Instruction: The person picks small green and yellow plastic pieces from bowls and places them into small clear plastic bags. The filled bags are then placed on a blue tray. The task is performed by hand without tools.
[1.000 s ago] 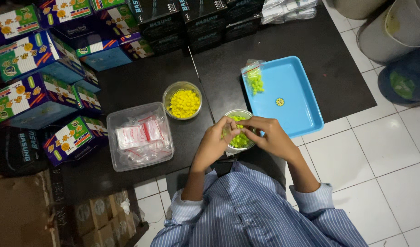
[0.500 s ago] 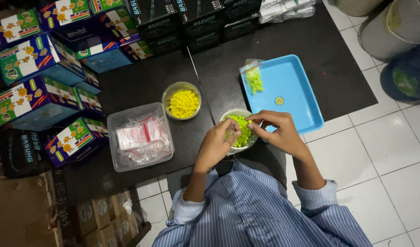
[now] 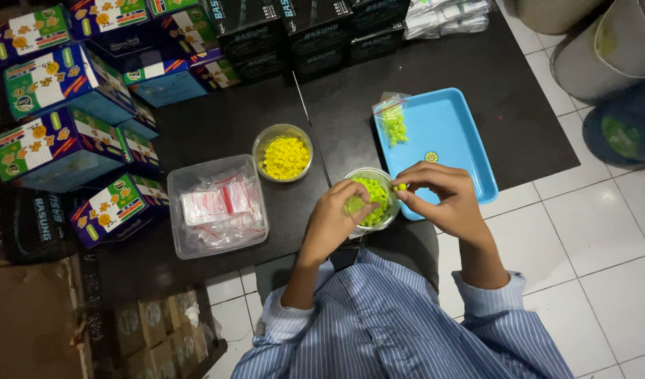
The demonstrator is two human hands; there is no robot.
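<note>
Green bead (image 3: pixel 401 187) sat pinched in your right hand (image 3: pixel 442 196) fingertips, centre frame; left hand (image 3: pixel 336 217) cupped the bowl (image 3: pixel 385 179). Probably light, slippery; pinch sides.

— What have we got from above?

— A person in a striped blue shirt (image 3: pixel 399 330), both hands over a clear bowl of green beads (image 3: pixel 371 198). The left hand (image 3: pixel 334 219) dips fingers into the bowl; the right hand (image 3: pixel 445 196) pinches a small green bead (image 3: pixel 401 187) just beside the rim.

— And around them?

— A blue tray (image 3: pixel 463 144) touching the bowl on the right, with a small clear bag of green beads (image 3: pixel 392 121) lying in its far corner. A bowl of yellow beads (image 3: pixel 284 152) sits near, and a clear tub of little plastic bags (image 3: pixel 217 205) to the left. Colourful boxes (image 3: pixel 62 119) are stacked along the dark mat (image 3: pixel 519 105).
</note>
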